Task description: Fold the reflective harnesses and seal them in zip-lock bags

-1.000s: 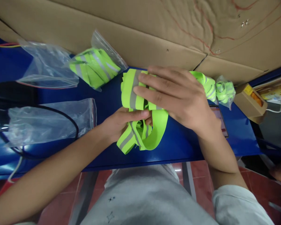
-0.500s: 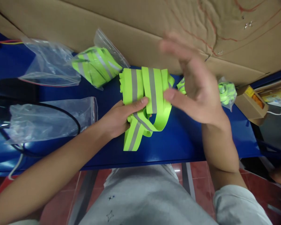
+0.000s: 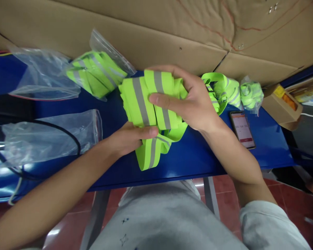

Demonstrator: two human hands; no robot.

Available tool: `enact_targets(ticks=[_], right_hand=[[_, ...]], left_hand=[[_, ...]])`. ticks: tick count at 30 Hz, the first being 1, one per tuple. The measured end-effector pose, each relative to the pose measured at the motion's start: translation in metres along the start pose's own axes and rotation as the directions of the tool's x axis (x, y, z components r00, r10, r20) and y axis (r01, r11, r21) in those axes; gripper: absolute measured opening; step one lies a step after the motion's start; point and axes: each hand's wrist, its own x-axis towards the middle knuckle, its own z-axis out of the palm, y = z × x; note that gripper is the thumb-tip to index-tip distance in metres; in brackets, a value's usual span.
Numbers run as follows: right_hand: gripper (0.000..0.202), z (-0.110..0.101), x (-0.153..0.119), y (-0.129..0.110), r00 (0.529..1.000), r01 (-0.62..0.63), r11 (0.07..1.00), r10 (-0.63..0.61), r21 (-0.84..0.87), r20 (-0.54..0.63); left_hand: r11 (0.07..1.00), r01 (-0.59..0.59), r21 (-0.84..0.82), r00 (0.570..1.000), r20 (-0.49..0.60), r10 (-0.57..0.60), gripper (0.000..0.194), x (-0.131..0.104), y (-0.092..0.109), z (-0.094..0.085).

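A folded bundle of lime-yellow reflective strap (image 3: 139,100) with a grey stripe is held up over the blue table. My left hand (image 3: 131,138) grips its lower left edge, thumb lying across the front. From the right, my right hand (image 3: 190,99) clasps the bundle, its thumb pressed on the front layers and its fingers behind the top. Loose loops of the strap hang beneath, above the table's front edge. Left of the bundle lies a clear zip bag (image 3: 95,73) filled with similar yellow strap.
Two clear plastic bags (image 3: 52,133) lie at left, with a black cable (image 3: 49,125) over one. More yellow straps (image 3: 225,90) and a bagged roll (image 3: 251,94) sit back right, near a phone (image 3: 242,129) and a small cardboard box (image 3: 283,106). Brown cardboard (image 3: 156,38) lines the back.
My right hand, raised and apart from the bundle before, has come down to the left and closed on it. My left hand keeps its hold. The phone has come into sight.
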Motion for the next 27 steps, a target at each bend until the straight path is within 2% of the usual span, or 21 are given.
enact_targets(ticks=[4,7,9,11,13,16,18,20,23,25,27], right_hand=[[0.060,0.010,-0.003,0.002,0.995,-0.051,0.988,0.063,0.145,-0.079],[0.066,0.017,-0.003,0.005,0.986,-0.121,0.992,0.123,0.020,-0.115],[0.068,0.017,-0.003,0.005,0.988,-0.100,0.993,0.092,-0.063,-0.123],[0.067,0.014,-0.002,0.002,0.991,-0.073,0.992,0.061,-0.099,-0.118],[0.065,0.012,-0.002,-0.001,0.993,-0.068,0.990,0.055,-0.122,-0.100],[0.053,0.012,-0.003,-0.004,0.998,-0.025,0.993,0.019,-0.115,-0.061],[0.045,0.012,-0.003,-0.006,0.999,0.009,0.997,-0.012,-0.076,-0.033],[0.041,0.010,-0.002,-0.006,1.000,0.012,0.998,-0.012,-0.054,-0.001],[0.041,0.006,0.000,-0.003,0.997,0.031,0.998,-0.027,-0.058,0.071],[0.041,0.005,0.001,0.001,0.993,0.052,0.998,-0.049,-0.021,0.104],[0.046,0.007,0.002,0.006,0.996,0.056,0.996,-0.060,0.067,0.069]], left_hand=[[0.988,-0.020,0.153,0.997,-0.073,0.032,0.063,-0.004,-0.001,0.008],[0.991,-0.054,0.125,0.994,-0.084,0.065,0.077,-0.004,-0.003,0.007],[0.998,-0.057,0.027,0.998,-0.019,0.057,0.091,-0.004,-0.004,0.002],[0.997,-0.059,-0.048,0.998,0.019,0.059,0.095,-0.002,-0.005,-0.003],[0.993,-0.089,-0.081,0.996,-0.024,0.087,0.088,-0.001,-0.006,-0.003],[0.985,-0.154,-0.078,0.976,-0.167,0.140,0.077,0.002,-0.006,0.004],[0.991,-0.124,-0.043,0.968,-0.227,0.111,0.074,0.003,-0.005,0.010],[0.999,-0.044,0.008,0.971,-0.236,0.045,0.071,0.004,-0.003,0.013],[0.998,0.015,0.055,0.975,-0.222,-0.002,0.067,0.003,-0.002,0.013],[0.999,0.032,0.033,0.981,-0.192,-0.025,0.076,0.002,-0.003,0.009],[0.998,0.054,-0.013,0.991,-0.118,-0.055,0.085,0.000,-0.004,0.006]])
